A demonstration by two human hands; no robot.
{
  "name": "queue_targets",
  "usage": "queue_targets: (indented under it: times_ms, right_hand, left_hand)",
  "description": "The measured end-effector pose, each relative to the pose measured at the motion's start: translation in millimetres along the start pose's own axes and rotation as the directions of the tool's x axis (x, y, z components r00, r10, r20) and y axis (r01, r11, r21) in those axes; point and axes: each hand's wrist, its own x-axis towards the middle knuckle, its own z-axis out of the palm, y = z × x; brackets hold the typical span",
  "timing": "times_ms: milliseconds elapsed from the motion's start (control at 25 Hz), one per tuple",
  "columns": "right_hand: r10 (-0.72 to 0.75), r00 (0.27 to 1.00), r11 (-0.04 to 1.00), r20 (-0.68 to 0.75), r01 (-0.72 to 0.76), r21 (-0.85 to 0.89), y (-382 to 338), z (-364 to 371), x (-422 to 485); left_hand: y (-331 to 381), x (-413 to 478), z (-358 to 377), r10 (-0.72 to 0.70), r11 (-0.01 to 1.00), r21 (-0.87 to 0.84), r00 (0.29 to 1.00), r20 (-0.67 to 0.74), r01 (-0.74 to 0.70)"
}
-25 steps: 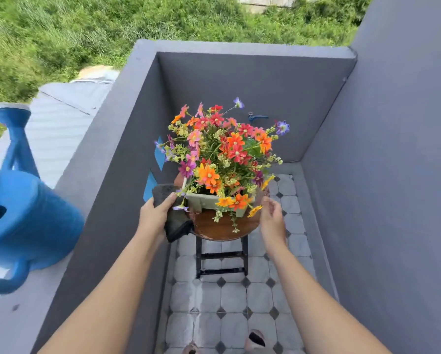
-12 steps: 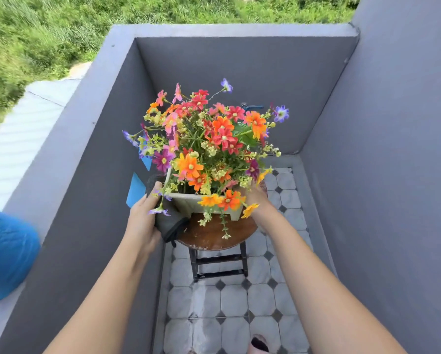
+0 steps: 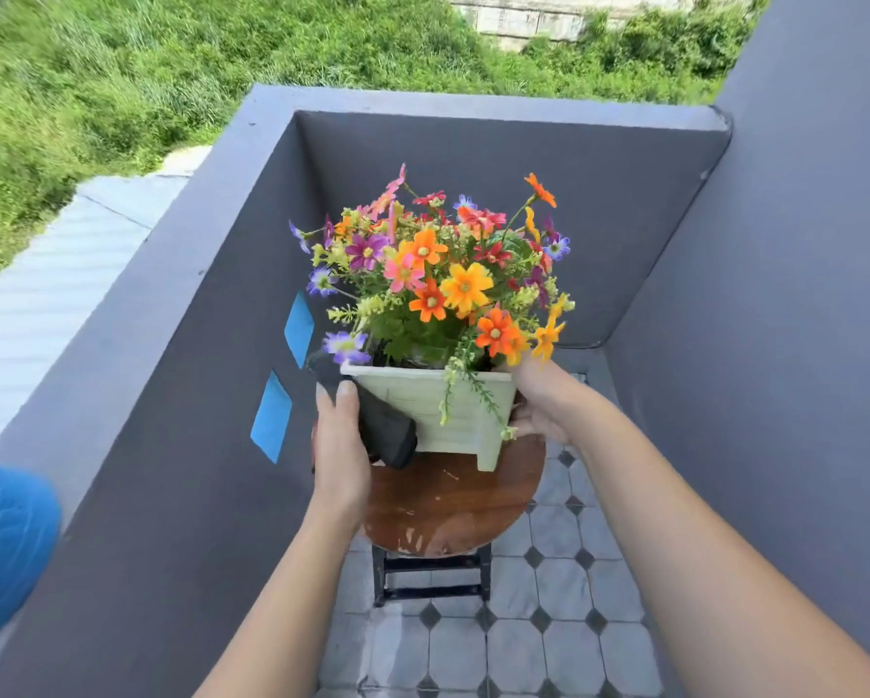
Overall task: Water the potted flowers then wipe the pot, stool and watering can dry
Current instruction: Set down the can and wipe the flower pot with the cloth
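Observation:
A pale green square pot (image 3: 445,408) full of colourful flowers (image 3: 448,274) is held tilted toward me, above the round brown wooden stool (image 3: 448,506). My left hand (image 3: 340,445) presses a dark cloth (image 3: 385,428) against the pot's left side. On the pot's right side, my right hand (image 3: 544,405) grips the wall. The stool's seat shows wet patches near its front edge. Only a blue part of the watering can (image 3: 4,546) shows, on the ledge at the far left.
Grey balcony walls (image 3: 181,445) close in on the left, back and right. Two blue tape patches (image 3: 272,423) mark the left wall. Tiled floor (image 3: 523,642) lies below the stool. Grass and a corrugated roof lie beyond the ledge.
Both hands have taken the pot by its sides and lifted and tilted it off the stool seat. The cloth stays under my left hand. The view has shifted right, so less of the can shows.

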Motion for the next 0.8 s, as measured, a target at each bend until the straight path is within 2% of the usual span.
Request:
queue_targets:
  times_ms: [80, 120, 200, 320, 400, 480, 520, 560, 640, 680, 720, 760, 800]
  right_hand:
    - [0.034, 0.999, 0.999, 0.02, -0.033, -0.016, -10, -1, 6]
    - [0.042, 0.999, 0.999, 0.026, -0.041, -0.024, -15, -1, 6]
    - [0.057, 0.998, 0.998, 0.021, -0.056, -0.032, -20, -4, 6]
    - [0.042, 0.999, 0.997, 0.032, -0.04, -0.067, -21, -7, 7]
    - [0.055, 0.998, 0.996, 0.044, -0.052, -0.076, -20, -7, 9]
    - [0.074, 0.996, 0.994, 0.047, -0.07, -0.078, -18, -7, 11]
    - [0.076, 0.996, 0.994, 0.05, -0.071, -0.085, -17, -6, 12]
    - [0.08, 0.995, 0.993, 0.058, -0.074, -0.095, -16, -7, 13]
    - [0.097, 0.992, 0.991, 0.078, -0.088, -0.105, -14, -6, 16]
    - [0.108, 0.991, 0.99, 0.079, -0.1, -0.103, -15, -6, 16]
    - [0.113, 0.991, 0.989, 0.076, -0.105, -0.101, -16, -5, 16]
    - [0.111, 0.992, 0.99, 0.067, -0.105, -0.098, -17, -6, 15]
    - [0.104, 0.992, 0.992, 0.074, -0.098, -0.083, -18, -7, 15]
  left_hand:
    - [-5, -5, 8, 0.133, 0.952, 0.294, 0.981, -0.144, -0.086]
    - [-4, -10, 16, 0.227, 0.915, 0.378, 0.953, -0.2, -0.139]
    - [-3, -23, 34, 0.406, 0.812, 0.527, 0.892, -0.2, -0.251]
    - [-28, -27, 49, 0.629, 0.559, 0.765, 0.764, -0.14, -0.32]
    - [-49, -30, 48, 0.653, 0.472, 0.788, 0.757, -0.012, -0.395]
    - [-57, -37, 47, 0.601, 0.51, 0.726, 0.795, 0.084, -0.462]
    - [-52, -39, 45, 0.594, 0.566, 0.672, 0.802, 0.069, -0.477]
    - [-44, -37, 46, 0.638, 0.564, 0.659, 0.769, 0.035, -0.498]
    - [-30, -21, 46, 0.729, 0.555, 0.693, 0.671, -0.137, -0.461]
    - [-21, -13, 50, 0.715, 0.613, 0.68, 0.649, -0.261, -0.402]
    - [-15, -9, 55, 0.709, 0.629, 0.683, 0.635, -0.308, -0.371]
    - [-12, -11, 62, 0.74, 0.57, 0.727, 0.623, -0.254, -0.382]
    - [-15, -17, 67, 0.787, 0.453, 0.774, 0.606, -0.114, -0.442]
